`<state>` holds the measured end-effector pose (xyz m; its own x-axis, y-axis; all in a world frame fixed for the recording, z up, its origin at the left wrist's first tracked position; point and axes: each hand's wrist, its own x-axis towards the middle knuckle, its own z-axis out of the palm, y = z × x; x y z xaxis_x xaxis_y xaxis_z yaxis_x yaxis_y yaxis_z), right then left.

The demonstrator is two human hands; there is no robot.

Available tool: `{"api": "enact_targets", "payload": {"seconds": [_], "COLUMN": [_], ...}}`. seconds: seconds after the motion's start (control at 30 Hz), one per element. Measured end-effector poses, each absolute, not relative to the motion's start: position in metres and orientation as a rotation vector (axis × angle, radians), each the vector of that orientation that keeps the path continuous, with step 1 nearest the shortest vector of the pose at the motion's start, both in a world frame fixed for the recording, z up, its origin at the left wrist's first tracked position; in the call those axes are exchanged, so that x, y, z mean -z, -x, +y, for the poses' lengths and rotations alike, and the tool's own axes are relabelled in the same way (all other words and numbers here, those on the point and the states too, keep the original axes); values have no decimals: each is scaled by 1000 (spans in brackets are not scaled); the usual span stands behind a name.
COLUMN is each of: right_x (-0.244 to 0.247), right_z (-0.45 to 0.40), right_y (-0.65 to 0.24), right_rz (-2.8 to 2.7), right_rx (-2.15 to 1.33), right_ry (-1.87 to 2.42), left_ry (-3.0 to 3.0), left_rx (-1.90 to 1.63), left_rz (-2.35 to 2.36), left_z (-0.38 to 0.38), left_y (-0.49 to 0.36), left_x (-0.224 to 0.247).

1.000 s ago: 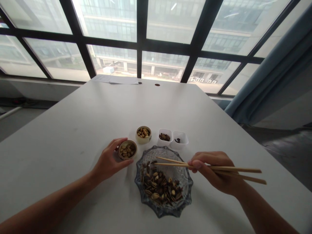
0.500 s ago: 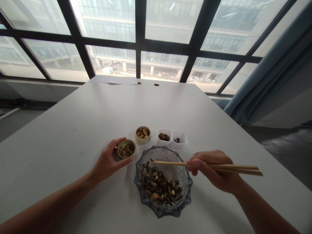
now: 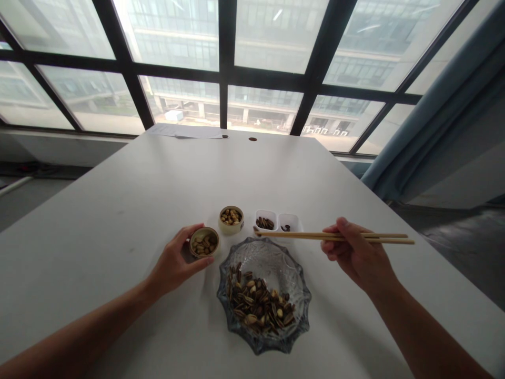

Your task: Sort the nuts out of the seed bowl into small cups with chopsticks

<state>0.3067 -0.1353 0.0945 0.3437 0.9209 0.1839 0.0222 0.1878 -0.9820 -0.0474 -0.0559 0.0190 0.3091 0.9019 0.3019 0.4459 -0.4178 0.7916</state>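
My left hand (image 3: 177, 259) is wrapped round a small round bowl (image 3: 204, 242) of pale green nuts or seeds on the table. In my right hand (image 3: 351, 247) is a pair of wooden chopsticks (image 3: 300, 236), their tips at the far rim of the glass bowl, with a small dark piece at them. The scalloped glass bowl (image 3: 303, 310) holds a mix of striped seeds and nuts. Behind it stand a second round bowl (image 3: 231, 227) with light brown nuts, a white square dish (image 3: 260, 214) with striped seeds, and another white dish (image 3: 294, 217) with a few black seeds.
The white table (image 3: 158, 179) reaches to the large windows. Papers (image 3: 185, 131) lie at its far left edge, near two holes in the tabletop. A blue-grey curtain (image 3: 426, 121) hangs at the right.
My right hand has moved away from me and slightly right, carrying the chopsticks from above the glass bowl to its far rim near the white dishes. My left hand has hardly moved.
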Motion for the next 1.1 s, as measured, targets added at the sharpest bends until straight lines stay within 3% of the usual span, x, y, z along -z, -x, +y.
{"api": "enact_targets", "payload": {"seconds": [0.17,0.47,0.63,1.1], "right_x": [-89,-99,-108,-107], "right_z": [-141,-148,-156,-158], "right_y": [-313,-308,-288,-270], "right_rz": [-1335,-1402,-1891,-2143], "right_rx": [-315,-383,-658,-524], "right_ry": [1356,1292,1140,1076], "left_ry": [-1993,-1993,-1987,-1967], "left_rx": [-1006,-992,-987,-988], "left_rz": [1182,1192,1196,1194], "left_z": [-56,-56,-55,-55], "left_y": [47,47,48,49], "left_x": [-19,-21,-18,-17]}}
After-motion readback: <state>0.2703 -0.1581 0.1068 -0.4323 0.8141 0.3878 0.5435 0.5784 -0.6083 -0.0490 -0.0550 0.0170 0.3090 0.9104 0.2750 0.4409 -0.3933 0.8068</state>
